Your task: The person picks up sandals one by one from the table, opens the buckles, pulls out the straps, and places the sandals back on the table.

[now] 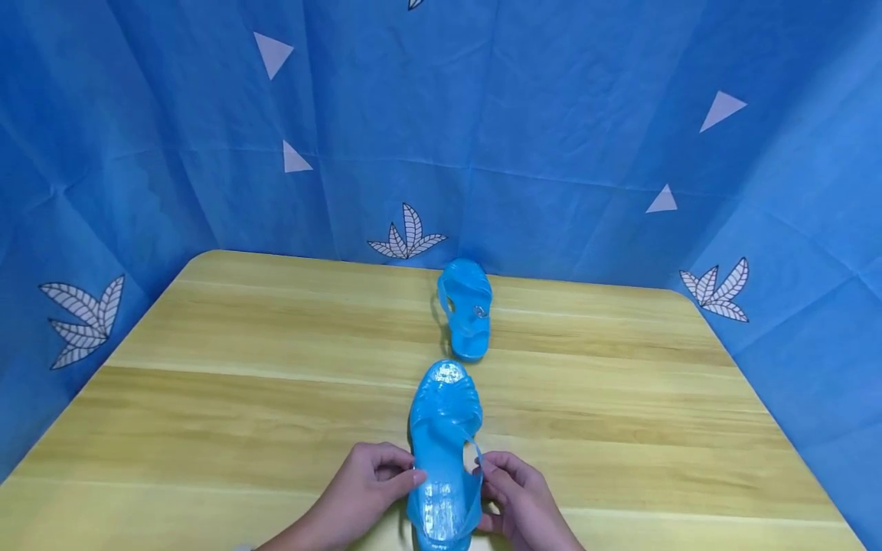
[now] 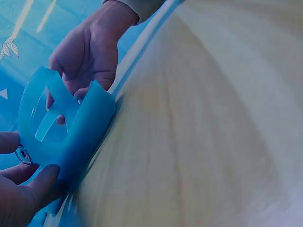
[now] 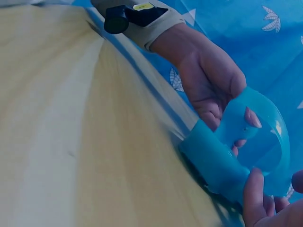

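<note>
A glossy blue jelly sandal (image 1: pixel 436 451) lies toe-away at the near side of the table. At its left edge my left hand (image 1: pixel 365 486) grips the side, thumb over the rim. In the left wrist view, a small metal buckle (image 2: pixel 22 155) shows between that hand's fingers. My right hand (image 1: pixel 520 497) pinches the thin ankle strap (image 1: pixel 478 453) on the other side, holding it up from the sole. From the right wrist view, the raised heel piece (image 3: pixel 213 146) curves between both hands. Palms hide part of the sandal's sides.
A second blue sandal (image 1: pixel 465 295), with a metal buckle on its strap, lies farther back, just beyond the first one's toe. The wood-grain table (image 1: pixel 276 360) has rounded far corners. Blue patterned cloth (image 1: pixel 565 115) hangs behind it and along the sides.
</note>
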{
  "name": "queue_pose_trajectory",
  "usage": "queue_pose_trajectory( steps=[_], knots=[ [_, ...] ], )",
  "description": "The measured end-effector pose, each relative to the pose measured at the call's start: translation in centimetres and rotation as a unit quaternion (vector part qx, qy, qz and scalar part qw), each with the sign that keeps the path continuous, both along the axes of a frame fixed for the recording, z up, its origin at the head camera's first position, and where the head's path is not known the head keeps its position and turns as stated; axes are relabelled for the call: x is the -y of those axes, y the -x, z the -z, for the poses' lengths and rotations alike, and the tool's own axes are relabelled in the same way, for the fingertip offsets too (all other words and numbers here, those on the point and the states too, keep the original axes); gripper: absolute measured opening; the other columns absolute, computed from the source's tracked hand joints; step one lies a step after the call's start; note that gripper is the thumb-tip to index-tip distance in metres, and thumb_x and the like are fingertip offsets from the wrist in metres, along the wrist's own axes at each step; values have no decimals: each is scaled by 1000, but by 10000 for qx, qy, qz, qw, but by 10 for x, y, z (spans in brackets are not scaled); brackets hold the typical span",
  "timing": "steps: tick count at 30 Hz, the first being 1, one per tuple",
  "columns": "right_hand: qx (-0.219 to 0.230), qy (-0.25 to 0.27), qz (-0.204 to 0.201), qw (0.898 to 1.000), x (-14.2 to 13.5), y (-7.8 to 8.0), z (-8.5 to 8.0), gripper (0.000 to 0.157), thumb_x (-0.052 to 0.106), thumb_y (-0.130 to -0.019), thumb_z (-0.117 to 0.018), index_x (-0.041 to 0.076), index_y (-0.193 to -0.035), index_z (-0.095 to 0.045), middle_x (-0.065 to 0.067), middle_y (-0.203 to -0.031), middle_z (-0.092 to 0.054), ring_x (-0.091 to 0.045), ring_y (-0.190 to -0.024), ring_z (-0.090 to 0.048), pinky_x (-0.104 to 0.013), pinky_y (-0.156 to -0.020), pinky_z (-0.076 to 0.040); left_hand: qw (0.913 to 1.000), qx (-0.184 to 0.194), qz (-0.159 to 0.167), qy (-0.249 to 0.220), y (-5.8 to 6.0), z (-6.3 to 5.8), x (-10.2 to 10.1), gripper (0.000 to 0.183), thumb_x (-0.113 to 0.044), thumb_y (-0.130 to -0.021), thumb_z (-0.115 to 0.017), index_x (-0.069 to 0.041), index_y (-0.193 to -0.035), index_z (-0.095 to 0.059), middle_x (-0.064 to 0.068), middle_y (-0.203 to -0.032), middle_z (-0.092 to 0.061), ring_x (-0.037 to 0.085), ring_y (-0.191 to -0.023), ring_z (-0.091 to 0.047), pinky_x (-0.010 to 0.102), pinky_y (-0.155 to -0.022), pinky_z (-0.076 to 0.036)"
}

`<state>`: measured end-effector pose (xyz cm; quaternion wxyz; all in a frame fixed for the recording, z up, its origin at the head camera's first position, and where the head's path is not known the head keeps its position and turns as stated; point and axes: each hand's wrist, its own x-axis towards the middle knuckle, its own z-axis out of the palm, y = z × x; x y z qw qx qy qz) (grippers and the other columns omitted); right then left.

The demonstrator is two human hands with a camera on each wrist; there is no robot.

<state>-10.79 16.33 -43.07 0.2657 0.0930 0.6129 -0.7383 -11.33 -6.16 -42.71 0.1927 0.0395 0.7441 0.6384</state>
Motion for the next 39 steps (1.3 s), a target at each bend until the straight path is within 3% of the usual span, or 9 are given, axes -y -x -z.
queue_pose_trajectory(
  steps=[4, 11, 15, 20, 24, 30, 39],
  knots=[
    [153, -92, 24, 9998, -7, -9, 2, 41, 32, -96, -51, -2, -120, -47, -3, -95, -55, -16, -85, -52, -35, -74, -54, 9996, 200, 185, -24, -2, 0, -7, 25, -22, -87, -68, -1, -100, -67, 5, -93, -68, 15, -86, -65, 30, -78, -54],
    [97, -258, 484, 9984, -23, -18, 4, 44, 28, -95, -53, -5, -124, -44, -4, -99, -55, -17, -85, -55, -37, -76, -54, 9993, 102, 323, -140, 0, 1, -25, 23, -19, -86, -68, 0, -100, -68, 5, -93, -67, 15, -87, -65, 30, -77, -54],
    [67, -331, 822, 9960, -33, -17, 4, 44, 29, -94, -55, -4, -122, -46, -3, -101, -56, -16, -85, -53, -38, -77, -54, 9994, 179, 276, -124, 5, 2, -39, 23, -18, -85, -69, -1, -101, -68, 5, -95, -66, 16, -88, -65, 31, -77, -54],
    [-56, -713, 1418, 9873, -41, -13, 2, 43, 26, -94, -56, -4, -123, -46, -5, -104, -56, -17, -86, -54, -38, -74, -53, 9991, 15, 191, -388, 13, 5, -56, 22, -15, -85, -68, 1, -101, -67, 6, -96, -66, 15, -88, -64, 28, -77, -54],
    [-219, -950, 1687, 9808, -47, -4, 0, 42, 23, -96, -52, -4, -126, -44, -8, -110, -57, -18, -88, -56, -34, -71, -53, 9979, 31, 68, -638, 23, 6, -70, 23, -12, -86, -66, 3, -102, -67, 9, -97, -67, 16, -90, -64, 29, -79, -53],
    [-512, -596, 1847, 9796, -61, 17, -2, 40, 19, -97, -50, -4, -128, -40, -9, -112, -59, -16, -92, -61, -29, -72, -52, 9955, -6, -164, -929, 47, 10, -90, 24, -10, -86, -64, 5, -105, -67, 11, -100, -66, 16, -89, -64, 31, -79, -54],
    [-649, -381, 1844, 9800, -78, 51, -3, 42, 14, -99, -44, -4, -135, -33, -2, -107, -62, -9, -94, -61, -26, -77, -51, 9965, -364, -500, -564, 81, 8, -115, 23, -12, -88, -63, 4, -105, -68, 8, -99, -64, 14, -86, -62, 30, -78, -54]
  ],
)
